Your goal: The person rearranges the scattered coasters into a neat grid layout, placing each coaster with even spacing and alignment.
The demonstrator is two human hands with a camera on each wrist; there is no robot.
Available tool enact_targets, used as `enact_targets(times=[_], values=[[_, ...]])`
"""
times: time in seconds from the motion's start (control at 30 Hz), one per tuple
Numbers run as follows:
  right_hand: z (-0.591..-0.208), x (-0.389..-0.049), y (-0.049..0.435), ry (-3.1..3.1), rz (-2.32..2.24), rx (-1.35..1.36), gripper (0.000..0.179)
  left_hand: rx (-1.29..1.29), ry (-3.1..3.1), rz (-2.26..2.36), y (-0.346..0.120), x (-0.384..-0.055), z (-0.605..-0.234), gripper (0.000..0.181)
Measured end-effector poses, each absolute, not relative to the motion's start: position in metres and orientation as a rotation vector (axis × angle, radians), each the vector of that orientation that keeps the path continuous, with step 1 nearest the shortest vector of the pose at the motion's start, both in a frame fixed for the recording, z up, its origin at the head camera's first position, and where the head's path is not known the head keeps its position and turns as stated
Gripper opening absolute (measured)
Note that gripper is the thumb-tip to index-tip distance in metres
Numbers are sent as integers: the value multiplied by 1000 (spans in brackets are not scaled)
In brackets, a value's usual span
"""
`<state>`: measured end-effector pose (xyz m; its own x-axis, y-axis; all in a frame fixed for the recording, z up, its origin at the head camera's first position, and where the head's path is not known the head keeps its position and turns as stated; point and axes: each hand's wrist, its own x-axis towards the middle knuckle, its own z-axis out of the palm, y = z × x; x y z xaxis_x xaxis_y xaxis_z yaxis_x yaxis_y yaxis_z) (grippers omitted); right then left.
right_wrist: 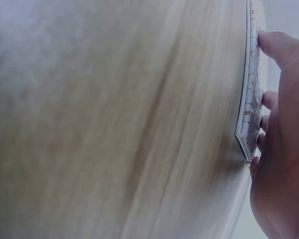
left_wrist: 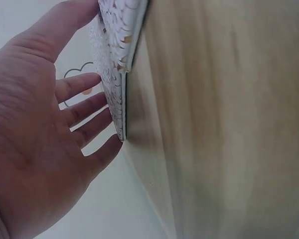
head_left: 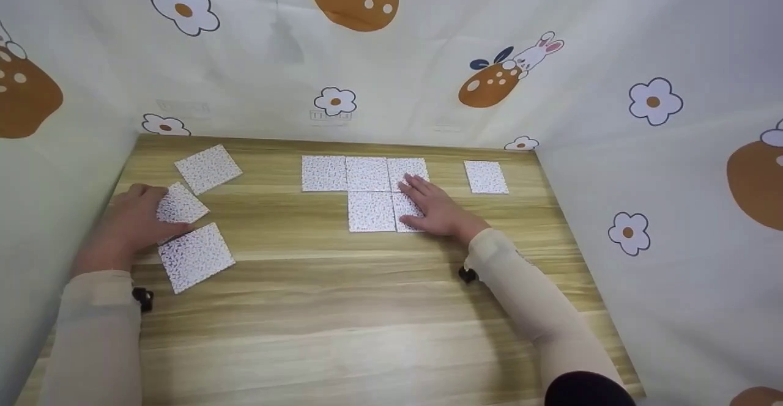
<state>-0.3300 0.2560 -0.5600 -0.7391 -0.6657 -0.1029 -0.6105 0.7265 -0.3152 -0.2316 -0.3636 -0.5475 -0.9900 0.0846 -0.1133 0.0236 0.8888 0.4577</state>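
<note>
My left hand [head_left: 137, 216] rests on the middle one of three loose square speckled tiles, its thumb and fingertips touching that tile [head_left: 178, 203]. A second tile [head_left: 209, 169] lies just behind, and a third tile [head_left: 196, 258] in front. In the left wrist view the fingers are spread and fairly straight against the tile edge [left_wrist: 117, 104]. Over the block of joined tiles [head_left: 370, 211], my right hand [head_left: 437, 207] lies with extended fingers on its right-hand pieces, partly hiding them. The right wrist view has fingertips and thumb touching the top of a tile [right_wrist: 249, 109].
The block has three tiles in its back row and two in front, under the middle and right ones. Apart, a single tile [head_left: 486, 177] lies at the back right. Patterned cloth walls [head_left: 244, 76] border the wooden tabletop [head_left: 318, 308] at the back and sides.
</note>
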Motion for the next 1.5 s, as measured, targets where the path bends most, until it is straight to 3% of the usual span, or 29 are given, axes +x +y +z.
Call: enact_targets(times=[0.9,1.5], values=[[-561,-331,257,2725,-346,-1033,88,130,2992,707,-364,-236,-545,97],[-563,-330,258,2730,-364,-1000,90,200,3014,769,-330,-244,-528,98]])
